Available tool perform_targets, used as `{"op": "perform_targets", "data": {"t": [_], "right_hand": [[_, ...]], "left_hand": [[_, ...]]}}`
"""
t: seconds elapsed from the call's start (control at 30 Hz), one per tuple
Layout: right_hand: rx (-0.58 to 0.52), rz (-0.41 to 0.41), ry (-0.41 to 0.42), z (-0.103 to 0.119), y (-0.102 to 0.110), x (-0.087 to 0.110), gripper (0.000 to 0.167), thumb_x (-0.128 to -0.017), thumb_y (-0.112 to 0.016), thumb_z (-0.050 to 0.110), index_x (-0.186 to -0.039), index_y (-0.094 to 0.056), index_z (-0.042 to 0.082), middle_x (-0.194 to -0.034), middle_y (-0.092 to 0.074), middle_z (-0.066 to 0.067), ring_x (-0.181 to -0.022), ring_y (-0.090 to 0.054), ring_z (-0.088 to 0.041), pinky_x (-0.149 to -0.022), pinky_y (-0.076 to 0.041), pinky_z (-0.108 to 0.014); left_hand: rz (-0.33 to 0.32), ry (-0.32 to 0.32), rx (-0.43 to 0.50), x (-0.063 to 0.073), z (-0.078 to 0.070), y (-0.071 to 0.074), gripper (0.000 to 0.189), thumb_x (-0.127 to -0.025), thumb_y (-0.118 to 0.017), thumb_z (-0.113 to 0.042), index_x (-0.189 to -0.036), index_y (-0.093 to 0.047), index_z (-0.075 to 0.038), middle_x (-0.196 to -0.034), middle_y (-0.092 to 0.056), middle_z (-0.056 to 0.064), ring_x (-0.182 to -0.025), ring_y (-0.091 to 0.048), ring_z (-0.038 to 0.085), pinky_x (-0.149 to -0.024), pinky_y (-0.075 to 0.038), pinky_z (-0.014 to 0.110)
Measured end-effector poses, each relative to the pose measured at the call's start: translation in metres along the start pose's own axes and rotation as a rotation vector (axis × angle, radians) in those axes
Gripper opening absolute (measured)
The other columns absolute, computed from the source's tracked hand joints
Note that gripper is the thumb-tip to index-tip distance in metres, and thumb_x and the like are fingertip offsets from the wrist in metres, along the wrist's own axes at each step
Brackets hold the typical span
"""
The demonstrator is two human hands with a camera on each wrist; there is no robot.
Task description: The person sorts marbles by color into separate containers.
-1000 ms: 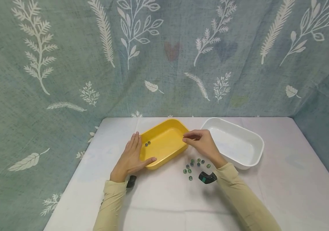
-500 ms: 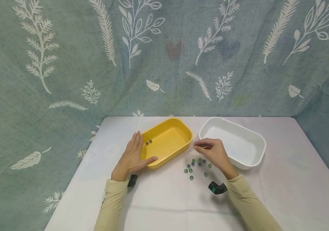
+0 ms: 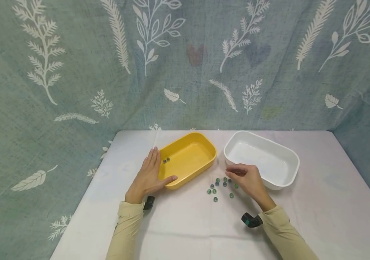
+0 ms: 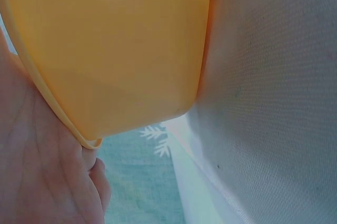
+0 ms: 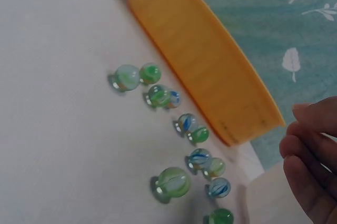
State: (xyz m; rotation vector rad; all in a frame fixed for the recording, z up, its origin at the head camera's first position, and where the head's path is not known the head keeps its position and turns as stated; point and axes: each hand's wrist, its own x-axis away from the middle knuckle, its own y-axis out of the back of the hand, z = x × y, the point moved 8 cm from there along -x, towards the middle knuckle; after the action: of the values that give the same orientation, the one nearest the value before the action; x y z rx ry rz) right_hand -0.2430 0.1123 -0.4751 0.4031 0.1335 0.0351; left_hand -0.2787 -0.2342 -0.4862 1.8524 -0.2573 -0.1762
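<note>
My left hand (image 3: 146,177) rests against the left end of a yellow tray (image 3: 203,169), fingers straight along the rim and thumb over the front rim. In the left wrist view the palm (image 4: 42,166) touches the rim. Two marbles (image 3: 166,160) lie inside at the left end. My right hand (image 3: 249,182) hovers over the back right of several loose green and blue marbles (image 3: 215,199), in front of a white tray (image 3: 285,156). Its fingers are loosely bent towards the thumb; in the right wrist view nothing shows between the fingertips (image 5: 301,112).
A white cloth covers the table (image 3: 185,224). The white tray stands right of the yellow one with a narrow gap between them. A patterned green curtain (image 3: 185,90) hangs behind and to both sides.
My right hand has moved from the yellow tray's right rim, rightward and towards me, to above the loose marbles. My left hand and both trays have stayed put.
</note>
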Motion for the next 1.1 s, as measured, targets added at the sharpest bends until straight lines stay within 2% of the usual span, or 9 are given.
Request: {"op": "perform_targets", "data": {"t": [0.13, 0.3, 0.53, 0.77, 1.1], "right_hand": [[0.025, -0.015, 0.013, -0.004, -0.001, 0.004, 0.022, -0.088, -0.080, 0.007, -0.109, -0.079, 0.000, -0.104, -0.081, -0.013, -0.092, -0.078, -0.023, -0.076, -0.060, -0.016], [0.074, -0.038, 0.073, -0.009, -0.003, 0.010, 0.022, -0.085, -0.081, -0.001, -0.107, -0.079, -0.001, -0.101, -0.080, -0.016, -0.090, -0.078, -0.026, -0.078, -0.062, -0.020], [0.142, -0.058, 0.140, -0.015, -0.006, 0.018, 0.023, -0.083, -0.082, -0.003, -0.106, -0.079, -0.002, -0.104, -0.079, -0.016, -0.094, -0.077, -0.029, -0.083, -0.064, -0.033], [0.221, -0.070, 0.134, -0.023, -0.009, 0.018, 0.026, -0.081, -0.085, -0.001, -0.106, -0.079, 0.000, -0.104, -0.080, -0.013, -0.097, -0.076, -0.028, -0.086, -0.063, -0.040], [0.275, -0.080, 0.132, -0.028, -0.011, 0.016, 0.026, -0.078, -0.087, 0.000, -0.103, -0.080, 0.003, -0.102, -0.080, -0.010, -0.095, -0.074, -0.025, -0.084, -0.061, -0.039]], "left_hand": [[0.001, 0.000, -0.001, 0.000, 0.000, 0.001, 0.126, -0.085, -0.056, -0.082, -0.165, -0.001, -0.001, -0.175, 0.010, 0.012, -0.164, 0.003, 0.033, -0.133, -0.010, 0.056], [0.011, 0.003, -0.007, -0.002, 0.003, -0.001, 0.126, -0.086, -0.054, -0.084, -0.165, 0.001, -0.003, -0.175, 0.012, 0.011, -0.164, 0.005, 0.030, -0.133, -0.009, 0.054], [0.003, -0.004, -0.001, -0.001, 0.003, -0.001, 0.126, -0.086, -0.055, -0.083, -0.165, -0.001, -0.001, -0.176, 0.010, 0.013, -0.164, 0.004, 0.032, -0.133, -0.009, 0.055], [0.001, -0.005, -0.001, 0.000, 0.001, 0.000, 0.126, -0.085, -0.055, -0.083, -0.165, -0.001, -0.001, -0.176, 0.009, 0.013, -0.164, 0.003, 0.032, -0.133, -0.010, 0.056], [0.000, -0.004, 0.000, -0.001, 0.002, 0.000, 0.126, -0.086, -0.055, -0.082, -0.165, 0.000, -0.002, -0.176, 0.010, 0.012, -0.164, 0.004, 0.032, -0.133, -0.010, 0.056]]}}
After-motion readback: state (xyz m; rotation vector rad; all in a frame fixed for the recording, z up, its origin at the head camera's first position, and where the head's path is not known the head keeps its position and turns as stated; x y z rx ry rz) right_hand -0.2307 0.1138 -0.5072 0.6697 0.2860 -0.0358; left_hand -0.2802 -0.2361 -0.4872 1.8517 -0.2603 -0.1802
